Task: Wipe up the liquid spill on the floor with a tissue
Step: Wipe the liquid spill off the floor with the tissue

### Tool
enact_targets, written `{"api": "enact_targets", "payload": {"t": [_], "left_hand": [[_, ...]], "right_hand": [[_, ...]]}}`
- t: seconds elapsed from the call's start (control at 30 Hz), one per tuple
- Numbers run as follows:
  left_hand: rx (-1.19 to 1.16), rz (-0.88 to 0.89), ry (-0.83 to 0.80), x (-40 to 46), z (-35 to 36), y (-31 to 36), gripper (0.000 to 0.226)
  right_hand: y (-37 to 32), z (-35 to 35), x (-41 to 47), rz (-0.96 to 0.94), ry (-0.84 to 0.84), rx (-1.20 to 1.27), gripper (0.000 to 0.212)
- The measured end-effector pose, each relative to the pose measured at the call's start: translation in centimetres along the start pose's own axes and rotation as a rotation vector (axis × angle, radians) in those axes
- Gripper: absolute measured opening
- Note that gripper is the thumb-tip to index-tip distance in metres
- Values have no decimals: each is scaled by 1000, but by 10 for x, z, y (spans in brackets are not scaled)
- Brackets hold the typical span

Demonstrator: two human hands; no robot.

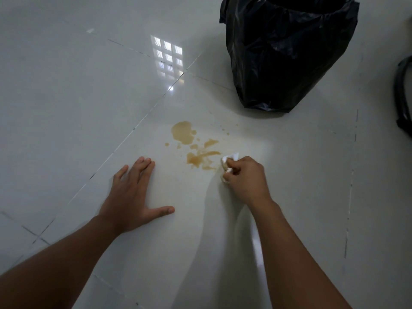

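A brown liquid spill (184, 133) spreads over the glossy white tiled floor (78, 97), with a larger puddle at the far end and streaks and drops nearer me. My right hand (246, 178) grips a crumpled white tissue (230, 157), pressed to the floor at the right edge of the nearer streaks. The tissue is mostly hidden under my curled fingers. My left hand (133, 195) rests flat on the tile to the left of the spill, fingers spread and straight, holding nothing.
A bin lined with a black plastic bag (287, 52) stands beyond the spill to the right. A dark curved object (403, 97) shows at the right edge. Window light reflects on the tiles at the back.
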State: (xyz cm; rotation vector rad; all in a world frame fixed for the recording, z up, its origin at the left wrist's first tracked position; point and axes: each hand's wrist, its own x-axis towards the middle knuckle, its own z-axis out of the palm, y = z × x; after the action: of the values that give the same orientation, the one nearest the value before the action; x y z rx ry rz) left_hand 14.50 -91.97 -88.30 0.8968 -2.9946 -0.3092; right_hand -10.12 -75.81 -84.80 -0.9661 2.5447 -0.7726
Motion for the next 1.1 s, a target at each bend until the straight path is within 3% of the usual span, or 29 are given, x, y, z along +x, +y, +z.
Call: {"api": "enact_targets", "payload": {"t": [0.1, 0.23, 0.47, 0.63, 0.77, 0.93, 1.1], "left_hand": [[-3, -6, 0, 0, -1, 0, 127], [-1, -15, -4, -1, -2, 0, 127], [8, -14, -29, -1, -5, 1, 128], [9, -7, -19, 0, -2, 2, 127], [4, 7, -4, 2, -1, 0, 127], [12, 16, 9, 1, 1, -2, 127], [-4, 19, 15, 1, 1, -3, 125]], "right_hand": [[-33, 19, 3, 17, 14, 49, 11], [-57, 49, 7, 54, 51, 124, 15], [-61, 37, 35, -32, -51, 184, 12], [-27, 9, 40, 56, 205, 333, 27], [-9, 4, 54, 69, 335, 250, 31], [-3, 8, 84, 59, 235, -6, 25], [-11, 10, 121, 2, 133, -87, 25]]}}
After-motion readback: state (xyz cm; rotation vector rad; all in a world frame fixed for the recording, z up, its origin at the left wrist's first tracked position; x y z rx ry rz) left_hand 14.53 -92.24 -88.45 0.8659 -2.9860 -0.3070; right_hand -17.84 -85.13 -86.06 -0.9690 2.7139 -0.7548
